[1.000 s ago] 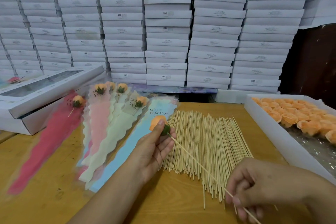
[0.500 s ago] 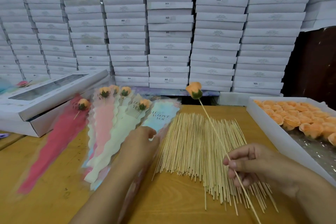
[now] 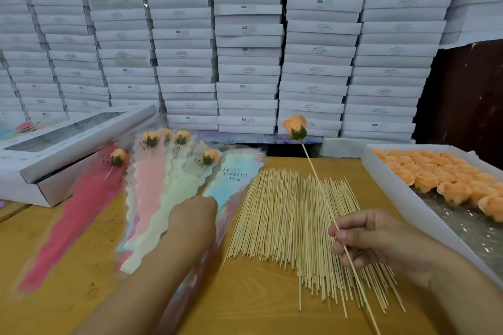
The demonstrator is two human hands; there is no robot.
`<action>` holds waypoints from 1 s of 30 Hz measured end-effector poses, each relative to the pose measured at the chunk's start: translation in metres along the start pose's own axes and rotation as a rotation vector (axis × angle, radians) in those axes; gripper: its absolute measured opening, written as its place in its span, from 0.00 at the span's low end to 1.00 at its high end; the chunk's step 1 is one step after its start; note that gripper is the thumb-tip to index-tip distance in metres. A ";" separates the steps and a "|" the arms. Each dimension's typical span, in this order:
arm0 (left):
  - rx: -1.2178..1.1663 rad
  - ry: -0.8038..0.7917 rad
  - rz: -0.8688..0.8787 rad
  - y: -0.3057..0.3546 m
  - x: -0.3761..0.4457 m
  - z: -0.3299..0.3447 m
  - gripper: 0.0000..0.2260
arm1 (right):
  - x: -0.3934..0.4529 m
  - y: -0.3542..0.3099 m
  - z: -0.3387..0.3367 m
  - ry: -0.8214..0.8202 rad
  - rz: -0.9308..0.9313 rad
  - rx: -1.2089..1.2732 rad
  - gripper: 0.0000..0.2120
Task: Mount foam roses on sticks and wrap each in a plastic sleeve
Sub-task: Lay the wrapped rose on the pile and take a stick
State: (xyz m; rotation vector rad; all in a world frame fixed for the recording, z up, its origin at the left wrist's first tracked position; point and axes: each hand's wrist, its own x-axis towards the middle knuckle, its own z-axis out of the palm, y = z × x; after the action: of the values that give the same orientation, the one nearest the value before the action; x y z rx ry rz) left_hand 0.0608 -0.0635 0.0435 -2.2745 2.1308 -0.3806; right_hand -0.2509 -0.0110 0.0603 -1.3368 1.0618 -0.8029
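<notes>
Foam rose [image 3: 295, 127], orange with a green base, sits atop a thin stick [image 3: 324, 198] held tilted above the pile of sticks [image 3: 288, 226] on the counter [image 3: 68, 307]. The right hand [image 3: 375, 239] pinches the stick low down between thumb and curled fingers [image 3: 343, 234]. The left hand [image 3: 192, 216] rests on the blue plastic sleeve [image 3: 231, 185], fingers bent down onto it; whether they pinch it, I cannot tell. Loose roses fill the white tray [image 3: 394, 193] at right.
</notes>
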 end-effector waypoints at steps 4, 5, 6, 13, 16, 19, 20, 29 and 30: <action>0.036 -0.014 0.012 0.003 -0.002 -0.003 0.18 | 0.001 0.000 0.000 -0.003 0.000 -0.005 0.15; 0.048 -0.016 0.005 0.003 -0.001 -0.004 0.17 | 0.001 0.001 0.000 0.002 0.001 -0.008 0.16; 0.053 -0.012 -0.002 0.002 -0.001 -0.005 0.17 | 0.001 0.001 -0.001 0.007 0.002 -0.011 0.17; -0.073 -0.025 0.003 -0.013 0.009 -0.002 0.15 | 0.002 0.002 -0.001 0.019 0.006 -0.024 0.19; -0.075 -0.029 -0.002 -0.016 0.010 -0.004 0.07 | 0.002 0.002 -0.001 0.022 0.006 -0.028 0.19; -0.067 -0.042 -0.020 -0.016 0.009 -0.009 0.10 | 0.003 0.003 -0.001 0.030 0.001 -0.018 0.20; -0.072 -0.042 -0.024 -0.016 0.009 -0.010 0.08 | 0.003 0.003 -0.002 0.031 -0.001 -0.016 0.19; -0.195 0.054 0.049 -0.007 0.000 -0.025 0.08 | 0.006 0.007 -0.005 0.029 -0.006 0.011 0.14; -0.241 0.060 0.087 -0.003 -0.004 -0.028 0.08 | 0.007 0.007 -0.004 0.030 -0.002 0.022 0.13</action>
State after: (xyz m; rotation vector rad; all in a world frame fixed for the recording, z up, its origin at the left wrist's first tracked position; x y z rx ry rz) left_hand 0.0583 -0.0552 0.0706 -2.3032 2.4168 -0.2026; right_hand -0.2533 -0.0178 0.0528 -1.3108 1.0722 -0.8363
